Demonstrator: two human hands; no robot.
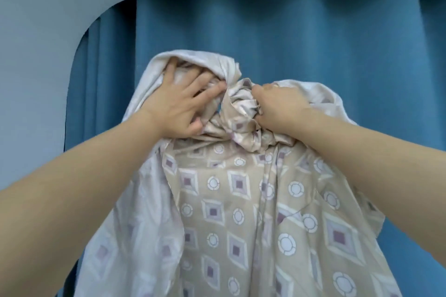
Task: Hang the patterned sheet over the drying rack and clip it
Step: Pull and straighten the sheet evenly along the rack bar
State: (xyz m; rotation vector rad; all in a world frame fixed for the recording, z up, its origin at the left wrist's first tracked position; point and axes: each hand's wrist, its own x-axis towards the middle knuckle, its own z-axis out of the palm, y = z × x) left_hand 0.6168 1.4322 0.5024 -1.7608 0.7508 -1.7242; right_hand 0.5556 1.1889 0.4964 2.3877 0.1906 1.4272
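Patterned sheet (pixel 241 200) hangs in front of the blue curtain (pixel 289 43), held up at head height; its top is gathered into a twisted bunch, the rest drops in loose folds below the bunch. Drying rack and clips: not in view.

Left hand (pixel 178 106): fingers spread fairly wide, pressed against the pale reverse side just left of the bunch, thumb tucked under a fold. Right hand (pixel 277 106): fist closed round the bunch itself, carrying the cloth.

Handling, judged: thin, soft, limp fabric with a slight sheen, so likely light and a bit slippery; no stiffness to help it span a rail. The bunch must be shaken out. Best hold: along the top hem, hands well apart either side of the bunch, pinching the edge.
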